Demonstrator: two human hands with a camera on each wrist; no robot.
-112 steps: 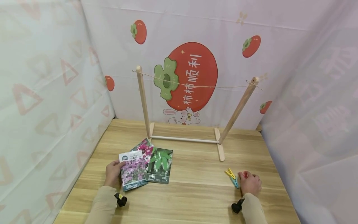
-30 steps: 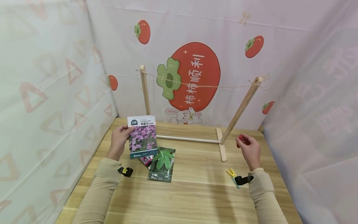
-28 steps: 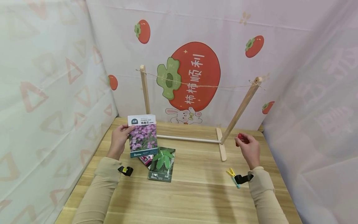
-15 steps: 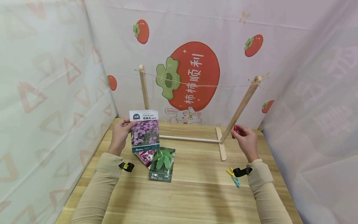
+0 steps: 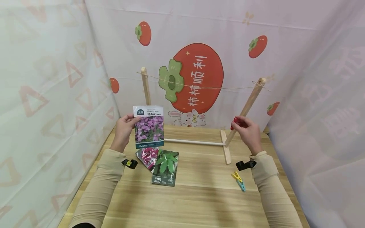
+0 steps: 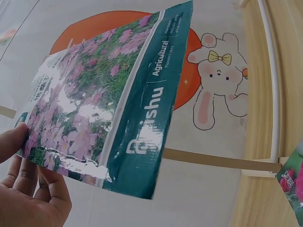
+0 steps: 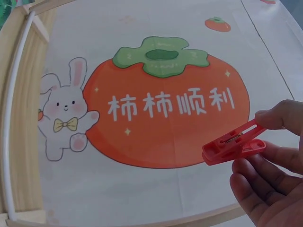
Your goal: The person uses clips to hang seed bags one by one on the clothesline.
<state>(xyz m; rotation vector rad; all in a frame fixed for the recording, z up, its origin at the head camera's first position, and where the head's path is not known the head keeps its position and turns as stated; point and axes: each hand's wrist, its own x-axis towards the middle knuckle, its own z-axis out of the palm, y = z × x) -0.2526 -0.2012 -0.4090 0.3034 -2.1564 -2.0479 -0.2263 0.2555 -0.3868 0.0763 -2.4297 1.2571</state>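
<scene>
My left hand (image 5: 124, 130) pinches a seed packet (image 5: 149, 129) with pink flowers by its left edge, holding it upright above the table. In the left wrist view the thumb lies on the packet's front and the fingers are behind it. A red clothespin (image 7: 232, 142) is pinched by its handle ends between thumb and finger of my right hand (image 5: 248, 134), beside the rack's right post. Two more packets lie on the table, overlapping: one with magenta flowers (image 5: 148, 157) and one with green leaves (image 5: 166, 166). Neither hand touches the string (image 5: 211, 87).
The wooden rack (image 5: 247, 106) stands at the back, string tied between its post tops and a white rod (image 5: 194, 142) low down. Yellow (image 5: 237, 176) and blue (image 5: 241, 185) clothespins lie at the right. Printed cloth (image 5: 122, 38) encloses the table (image 5: 182, 202).
The left hand has lifted the pink-flower packet off the other packets and raised it further. The right hand has lifted the red clothespin off the table, moving up and left towards the rack.
</scene>
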